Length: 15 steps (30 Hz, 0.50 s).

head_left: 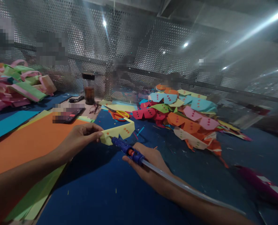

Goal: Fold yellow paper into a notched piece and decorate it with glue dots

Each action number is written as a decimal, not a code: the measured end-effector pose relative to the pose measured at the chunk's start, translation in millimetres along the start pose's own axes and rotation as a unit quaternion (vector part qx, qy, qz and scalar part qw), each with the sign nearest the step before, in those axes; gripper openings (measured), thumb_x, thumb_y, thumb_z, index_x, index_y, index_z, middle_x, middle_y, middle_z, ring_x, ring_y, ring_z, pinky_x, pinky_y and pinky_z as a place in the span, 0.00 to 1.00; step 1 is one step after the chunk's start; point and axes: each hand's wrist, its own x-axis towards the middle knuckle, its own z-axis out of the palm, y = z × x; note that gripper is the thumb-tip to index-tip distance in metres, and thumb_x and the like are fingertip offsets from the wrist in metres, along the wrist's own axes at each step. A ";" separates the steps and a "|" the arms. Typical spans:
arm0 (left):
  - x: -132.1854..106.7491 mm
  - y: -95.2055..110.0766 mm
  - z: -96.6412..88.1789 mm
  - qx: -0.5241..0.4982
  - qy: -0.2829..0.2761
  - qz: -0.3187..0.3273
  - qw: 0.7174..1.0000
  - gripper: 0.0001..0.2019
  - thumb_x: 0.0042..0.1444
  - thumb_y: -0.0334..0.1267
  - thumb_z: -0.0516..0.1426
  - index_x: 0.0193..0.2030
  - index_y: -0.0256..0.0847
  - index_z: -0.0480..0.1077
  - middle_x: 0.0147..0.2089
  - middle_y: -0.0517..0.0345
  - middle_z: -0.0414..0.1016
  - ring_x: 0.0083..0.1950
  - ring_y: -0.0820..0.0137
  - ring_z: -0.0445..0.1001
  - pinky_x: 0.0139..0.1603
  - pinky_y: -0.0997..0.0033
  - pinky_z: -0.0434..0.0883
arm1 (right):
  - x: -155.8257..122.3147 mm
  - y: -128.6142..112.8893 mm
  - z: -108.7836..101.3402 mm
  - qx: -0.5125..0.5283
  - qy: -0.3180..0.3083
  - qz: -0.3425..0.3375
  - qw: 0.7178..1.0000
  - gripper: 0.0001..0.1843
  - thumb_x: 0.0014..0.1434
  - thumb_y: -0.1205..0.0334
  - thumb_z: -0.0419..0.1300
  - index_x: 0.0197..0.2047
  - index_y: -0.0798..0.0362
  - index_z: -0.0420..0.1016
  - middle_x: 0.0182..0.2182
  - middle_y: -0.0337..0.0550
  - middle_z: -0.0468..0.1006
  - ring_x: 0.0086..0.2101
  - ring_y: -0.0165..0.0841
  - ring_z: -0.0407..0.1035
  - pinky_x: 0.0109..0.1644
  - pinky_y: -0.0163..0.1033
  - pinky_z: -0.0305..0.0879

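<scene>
My left hand pinches a folded yellow paper piece with small red squares on it, held above the blue table. My right hand grips a blue hot glue gun with a clear glue stick trailing back over my forearm. The gun's nozzle touches the lower edge of the yellow piece.
A heap of folded coloured paper pieces lies at the right. Orange, green and blue sheets lie at the left. Scissors, a phone, a dark jar and a perforated metal screen stand behind. A purple object lies at the right.
</scene>
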 end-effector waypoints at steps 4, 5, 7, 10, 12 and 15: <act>0.2 -1.9 -0.7 0.008 -0.002 0.008 1.000 0.10 0.49 0.45 0.65 0.33 0.42 0.78 0.28 0.60 0.78 0.29 0.71 0.73 0.32 0.73 0.70 | -0.3 0.7 0.6 -0.004 -0.004 0.005 1.000 0.17 0.67 0.49 0.57 0.31 0.51 0.63 0.26 0.34 0.70 0.24 0.27 0.63 0.30 0.34 0.51; 0.0 -1.6 -0.7 0.008 -0.002 0.008 1.000 0.10 0.50 0.45 0.65 0.33 0.42 0.78 0.28 0.60 0.78 0.29 0.71 0.73 0.32 0.73 0.70 | -0.3 1.0 0.7 -0.008 -0.005 0.007 1.000 0.17 0.67 0.49 0.57 0.31 0.51 0.63 0.26 0.34 0.70 0.24 0.27 0.63 0.30 0.35 0.51; -0.4 -0.2 -0.3 0.009 -0.003 0.009 1.000 0.10 0.50 0.46 0.65 0.33 0.42 0.78 0.28 0.59 0.78 0.29 0.71 0.73 0.32 0.73 0.70 | -0.5 1.5 0.6 -0.013 -0.007 0.009 1.000 0.17 0.67 0.49 0.57 0.31 0.51 0.63 0.27 0.35 0.71 0.24 0.28 0.63 0.30 0.35 0.51; -0.9 2.5 0.5 0.008 -0.001 0.012 1.000 0.10 0.49 0.46 0.65 0.32 0.42 0.78 0.27 0.59 0.78 0.29 0.70 0.73 0.31 0.72 0.70 | -0.7 1.8 0.1 -0.013 -0.010 0.007 1.000 0.17 0.68 0.49 0.56 0.32 0.51 0.63 0.27 0.35 0.71 0.25 0.28 0.64 0.31 0.35 0.52; -1.1 4.0 1.1 0.005 0.004 0.008 1.000 0.10 0.47 0.45 0.65 0.31 0.41 0.78 0.27 0.59 0.77 0.28 0.70 0.73 0.30 0.72 0.70 | -0.7 1.7 -0.3 -0.011 -0.010 0.006 1.000 0.18 0.68 0.49 0.56 0.31 0.51 0.63 0.27 0.35 0.71 0.25 0.28 0.64 0.30 0.34 0.52; -1.2 4.7 1.5 0.003 0.005 -0.001 1.000 0.10 0.47 0.45 0.65 0.31 0.41 0.78 0.27 0.59 0.77 0.28 0.71 0.73 0.31 0.72 0.70 | -0.3 1.6 -0.5 -0.012 -0.008 0.004 1.000 0.18 0.68 0.49 0.56 0.31 0.51 0.63 0.26 0.34 0.70 0.24 0.27 0.63 0.30 0.34 0.51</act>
